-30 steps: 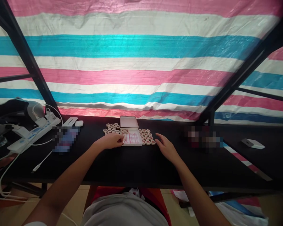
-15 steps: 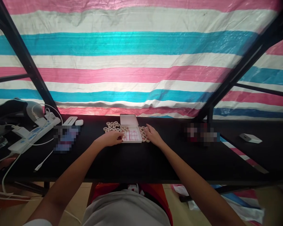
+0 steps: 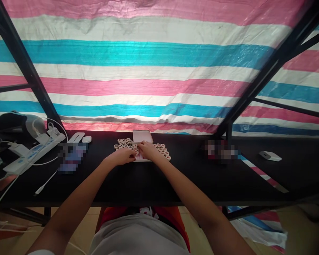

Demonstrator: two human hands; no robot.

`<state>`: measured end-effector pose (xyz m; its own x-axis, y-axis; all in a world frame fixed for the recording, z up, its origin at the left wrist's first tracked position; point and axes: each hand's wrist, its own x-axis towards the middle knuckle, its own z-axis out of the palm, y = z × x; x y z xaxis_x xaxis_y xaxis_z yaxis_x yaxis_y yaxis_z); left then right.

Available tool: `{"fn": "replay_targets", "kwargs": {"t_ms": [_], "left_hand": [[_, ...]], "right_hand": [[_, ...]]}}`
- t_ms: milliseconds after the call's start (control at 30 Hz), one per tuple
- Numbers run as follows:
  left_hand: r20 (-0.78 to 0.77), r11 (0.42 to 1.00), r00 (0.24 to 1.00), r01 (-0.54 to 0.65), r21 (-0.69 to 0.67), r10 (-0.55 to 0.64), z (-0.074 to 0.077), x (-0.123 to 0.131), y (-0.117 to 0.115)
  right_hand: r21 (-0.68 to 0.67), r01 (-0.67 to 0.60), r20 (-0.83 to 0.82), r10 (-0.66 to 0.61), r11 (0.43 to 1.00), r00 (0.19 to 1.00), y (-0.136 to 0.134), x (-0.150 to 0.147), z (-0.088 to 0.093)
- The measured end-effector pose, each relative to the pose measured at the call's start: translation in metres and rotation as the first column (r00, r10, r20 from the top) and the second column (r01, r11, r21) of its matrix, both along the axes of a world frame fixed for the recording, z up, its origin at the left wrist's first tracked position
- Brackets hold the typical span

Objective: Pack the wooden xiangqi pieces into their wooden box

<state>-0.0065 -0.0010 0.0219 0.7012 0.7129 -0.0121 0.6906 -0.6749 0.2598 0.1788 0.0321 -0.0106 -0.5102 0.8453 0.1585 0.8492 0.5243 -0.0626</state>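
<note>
A white box [image 3: 143, 160] stands open on the black table, its lid [image 3: 142, 136] tilted back at the far side. Inside, a few Chinese chess pieces [image 3: 135, 145] line the left wall. My left hand [image 3: 122, 156] rests at the box's left edge, fingers curled together over the front left corner; what they pinch is hidden. Over the box reaches my right hand [image 3: 148, 150], its fingertips closed on a small round piece by the back left corner. Round chess pieces [image 3: 124, 142] cluster left of the box, and more chess pieces [image 3: 163, 150] lie to its right.
On the left lie a white power strip [image 3: 32, 152] with plugs and cables, a blurred-out phone-like object [image 3: 73, 158] and a small white case [image 3: 86, 139]. Blurred items [image 3: 219, 150] and a white adapter [image 3: 270, 156] sit to the right. Striped sheeting [image 3: 149, 85] hangs behind.
My right hand has moved left from the right-hand pieces to over the box, covering much of its inside. My left hand stays at the box's left edge. The camera view has shifted slightly.
</note>
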Motion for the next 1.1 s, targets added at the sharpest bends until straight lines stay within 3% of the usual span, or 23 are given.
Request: {"fn": "replay_targets", "kwargs": {"t_ms": [133,267,433,567,667,800,1100], "left_hand": [[-0.007,1.0,1.0,0.0,0.023,0.0,-0.003,0.0,0.001],[-0.027,1.0,1.0,0.012,0.025,-0.011,0.002,0.003,-0.002],[-0.053,0.999,0.998,-0.028,-0.016,0.027,0.008,0.006,-0.006],[-0.052,0.999,0.998,-0.048,-0.017,0.047,0.009,0.006,-0.008],[-0.041,0.999,0.998,-0.037,-0.014,0.037,0.006,0.004,-0.006],[-0.028,0.999,0.998,-0.049,-0.005,0.049,0.003,0.002,-0.004],[-0.061,0.997,0.996,-0.069,-0.03,0.067,0.008,0.005,-0.008]], "right_hand": [[0.001,0.02,-0.031,-0.02,1.0,0.999,0.005,-0.003,-0.002],[-0.032,0.015,-0.097,-0.018,0.999,0.995,0.005,0.003,0.008],[0.108,0.125,-0.4,-0.072,0.986,0.914,0.001,0.057,0.021],[-0.034,0.319,-0.516,-0.29,0.947,0.806,0.006,0.127,0.002],[-0.171,0.395,-0.548,-0.421,0.902,0.723,0.013,0.155,-0.022],[-0.165,0.393,-0.553,-0.415,0.905,0.723,0.021,0.154,-0.04],[-0.168,0.292,-0.566,-0.335,0.941,0.753,0.025,0.15,-0.05]]}}
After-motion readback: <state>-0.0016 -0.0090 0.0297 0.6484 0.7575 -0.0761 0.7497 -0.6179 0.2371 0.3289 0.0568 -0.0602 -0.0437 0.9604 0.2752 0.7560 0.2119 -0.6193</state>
